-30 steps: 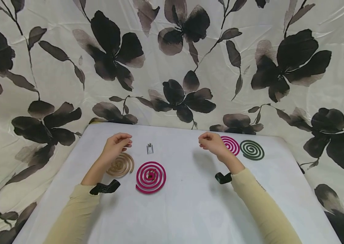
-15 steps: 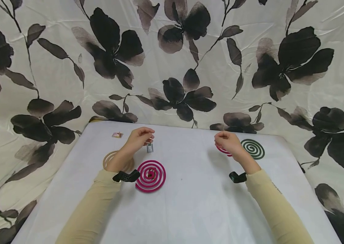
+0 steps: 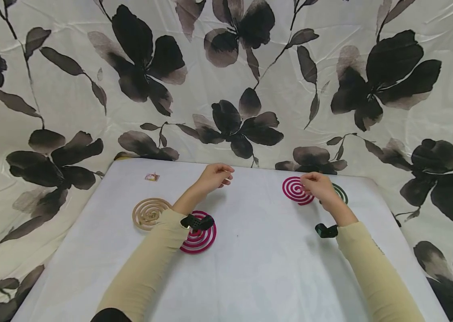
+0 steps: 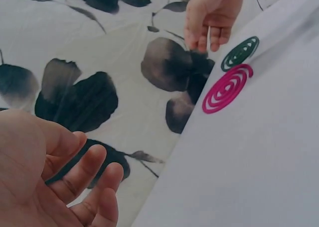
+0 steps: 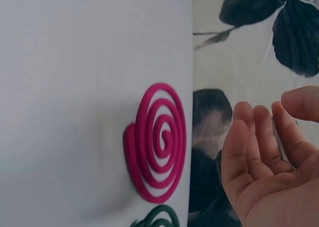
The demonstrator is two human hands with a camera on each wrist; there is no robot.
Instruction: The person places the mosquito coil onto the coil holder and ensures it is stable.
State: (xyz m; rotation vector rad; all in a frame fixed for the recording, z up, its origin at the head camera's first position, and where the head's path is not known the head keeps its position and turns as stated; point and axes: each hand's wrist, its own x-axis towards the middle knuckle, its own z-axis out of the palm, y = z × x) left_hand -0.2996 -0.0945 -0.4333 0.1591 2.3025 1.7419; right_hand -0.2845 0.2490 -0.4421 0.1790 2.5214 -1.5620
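Observation:
My left hand (image 3: 213,179) hovers over the far middle of the white table, fingers loosely bent and holding nothing, as the left wrist view shows. Under its wrist lies a magenta mosquito coil (image 3: 206,241), partly covered by the wrist camera. A tan mosquito coil (image 3: 140,214) is left of that forearm. My right hand (image 3: 322,190), also without anything in it, hangs above a second magenta mosquito coil (image 5: 162,142) and a green mosquito coil (image 4: 239,54). In the head view it hides part of both.
A small colourful packet or card (image 3: 152,177) lies near the table's far left corner. Behind the white table (image 3: 258,268) hangs a floral cloth (image 3: 299,89). Black cameras are strapped to both wrists.
My left hand has moved right from above the tan coil, uncovering the small card; its arm now hides the small metal stand. My right hand has shifted right, partly covering the green coil.

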